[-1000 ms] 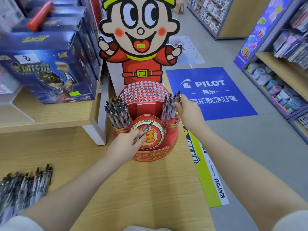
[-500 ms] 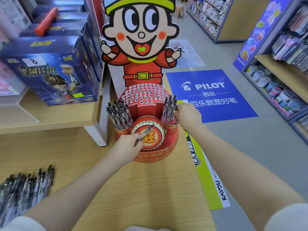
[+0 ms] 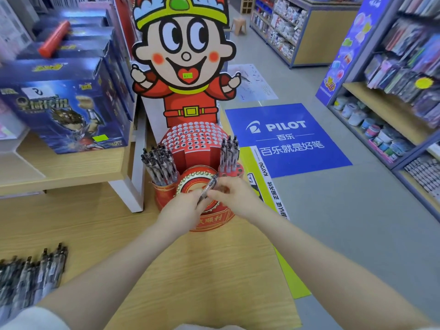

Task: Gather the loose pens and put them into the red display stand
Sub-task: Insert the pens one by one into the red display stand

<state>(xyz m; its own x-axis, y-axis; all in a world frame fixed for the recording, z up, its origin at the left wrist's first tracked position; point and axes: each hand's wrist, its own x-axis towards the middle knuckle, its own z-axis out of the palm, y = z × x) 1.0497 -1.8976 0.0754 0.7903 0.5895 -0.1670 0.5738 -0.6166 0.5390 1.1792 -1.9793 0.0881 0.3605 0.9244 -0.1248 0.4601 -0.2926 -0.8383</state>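
Change: right hand (image 3: 234, 195) has left the right cup, now meets left hand (image 3: 183, 208) | Grip: both pinch one pen (image 3: 209, 186) before red display stand (image 3: 215, 219) | Pending: loose pens (image 3: 31, 272) on bench (image 3: 190, 270)

"PILOT" on blue floor sign (image 3: 287, 139), seemingly "KAYOU" on yellow strip (image 3: 264, 169)

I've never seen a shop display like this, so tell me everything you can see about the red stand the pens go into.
The red display stand looks like printed cardboard and sits upright on the wooden table, beneath a cartoon figure cutout. A domed top full of small white-rimmed holes rises at the back, and a round gold-edged medallion sits in front. Side cups hold upright dark pens: a fuller left bunch and a smaller right bunch. Both hands meet before the medallion, holding one pen.
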